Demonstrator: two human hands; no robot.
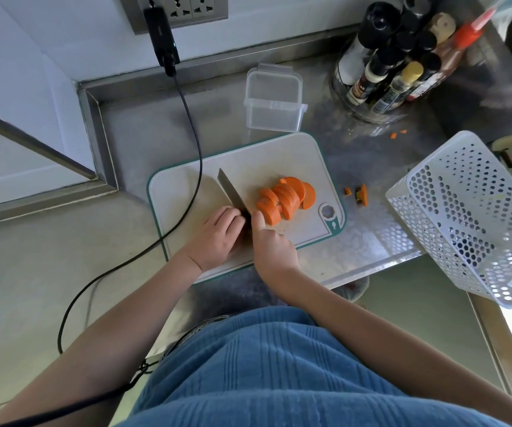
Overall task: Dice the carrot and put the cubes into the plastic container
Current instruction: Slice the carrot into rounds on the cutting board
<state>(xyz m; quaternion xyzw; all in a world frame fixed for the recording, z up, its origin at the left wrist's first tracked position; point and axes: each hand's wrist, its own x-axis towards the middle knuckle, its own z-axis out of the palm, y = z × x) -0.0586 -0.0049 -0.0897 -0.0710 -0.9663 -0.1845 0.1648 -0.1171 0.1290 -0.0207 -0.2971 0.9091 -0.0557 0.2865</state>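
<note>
Left hand (217,238) is curled round the handle of the knife (233,192), at the near-left part of the cutting board (187,186); the blade runs away from the person across the board's middle. Right hand (271,241) grips nothing: its fingers are loosely bent, with one fingertip beside the blade's heel and touching the nearest of the carrot slices (285,197).

Risk one: that fingertip is just beside the edge; a stroke begun now could nick it.

The slices lean fanned against each other, right of the blade. Risk two: the fan may slide or topple under pressure, giving uneven cubes.

The plastic container (273,100) stands open just beyond the board's far edge, nothing visible inside. Risk three: cubes carried across may drop onto the counter, where stray carrot bits (361,194) already lie right of the board.
</note>
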